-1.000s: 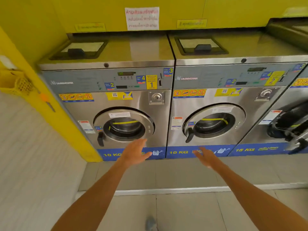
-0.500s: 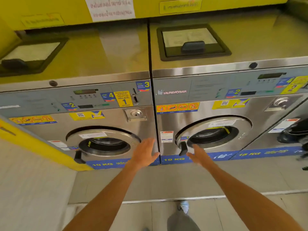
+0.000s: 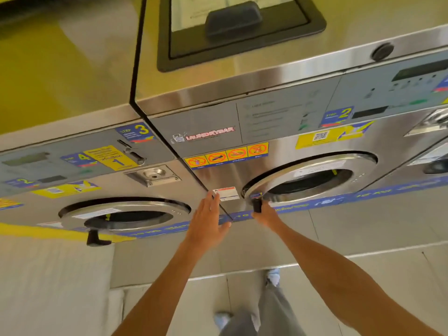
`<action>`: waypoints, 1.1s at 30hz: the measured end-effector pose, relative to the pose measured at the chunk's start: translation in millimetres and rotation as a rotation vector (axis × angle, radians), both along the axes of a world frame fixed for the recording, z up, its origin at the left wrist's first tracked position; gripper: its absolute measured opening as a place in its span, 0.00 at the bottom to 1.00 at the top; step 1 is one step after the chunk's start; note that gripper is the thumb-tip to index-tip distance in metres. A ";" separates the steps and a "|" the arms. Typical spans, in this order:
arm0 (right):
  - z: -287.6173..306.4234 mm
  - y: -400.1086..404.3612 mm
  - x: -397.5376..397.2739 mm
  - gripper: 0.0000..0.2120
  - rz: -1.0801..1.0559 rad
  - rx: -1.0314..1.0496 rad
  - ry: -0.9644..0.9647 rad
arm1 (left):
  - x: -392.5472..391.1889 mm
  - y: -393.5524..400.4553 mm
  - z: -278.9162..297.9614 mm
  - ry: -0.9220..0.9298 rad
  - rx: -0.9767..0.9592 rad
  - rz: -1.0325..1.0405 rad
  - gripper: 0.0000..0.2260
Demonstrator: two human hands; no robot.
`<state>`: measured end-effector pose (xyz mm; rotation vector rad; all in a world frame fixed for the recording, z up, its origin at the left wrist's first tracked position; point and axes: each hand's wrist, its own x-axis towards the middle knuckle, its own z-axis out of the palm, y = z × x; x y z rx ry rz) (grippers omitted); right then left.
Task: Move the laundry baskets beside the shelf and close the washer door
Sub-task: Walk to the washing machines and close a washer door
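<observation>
Two steel front-load washers stand side by side before me. The right washer's round door (image 3: 308, 178) has a black handle (image 3: 257, 204) at its left edge, and my right hand (image 3: 265, 213) is wrapped around that handle. My left hand (image 3: 208, 221) is flat with fingers apart, held in front of the seam between the two machines, holding nothing. The left washer's door (image 3: 123, 214) sits flush with its own black handle (image 3: 95, 238) pointing down. No laundry basket or shelf is in view.
A raised tiled step (image 3: 315, 238) runs along the foot of the machines. A white and yellow wall (image 3: 48, 275) closes the left side. A third washer (image 3: 434, 163) shows at the far right edge. My legs and shoes are below.
I have stepped closer to the washers, and the view now looks down on them. My right hand has reached the right washer's door handle and closed on it. My left hand rose toward the seam.
</observation>
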<state>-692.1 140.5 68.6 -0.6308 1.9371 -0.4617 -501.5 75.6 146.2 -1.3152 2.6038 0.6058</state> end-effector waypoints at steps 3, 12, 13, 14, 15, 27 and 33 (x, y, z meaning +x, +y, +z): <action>-5.1 0.9 -0.6 0.28 -0.018 -0.007 -0.023 | -2.6 -4.6 -2.3 -0.079 -0.011 -0.057 0.40; -13.1 10.0 3.9 0.29 -0.065 -0.057 -0.060 | -19.5 -24.7 6.3 -0.227 -0.438 -0.636 0.36; -15.1 10.9 5.8 0.29 -0.070 -0.064 -0.046 | -21.8 -29.7 6.8 -0.230 -0.496 -0.757 0.35; -17.5 12.1 7.8 0.29 -0.073 -0.067 -0.028 | -25.0 -36.4 7.7 -0.251 -0.543 -0.869 0.35; -20.2 13.6 10.0 0.28 -0.084 -0.076 -0.012 | -28.0 -43.8 8.9 -0.283 -0.589 -0.957 0.36; -81.0 27.9 34.2 0.20 -0.201 -0.255 0.203 | -20.2 -97.7 -22.3 -0.399 -1.011 -1.121 0.46; -95.3 61.5 39.2 0.21 -0.135 -0.262 0.277 | -16.5 -89.2 -47.4 -0.322 -1.044 -1.030 0.46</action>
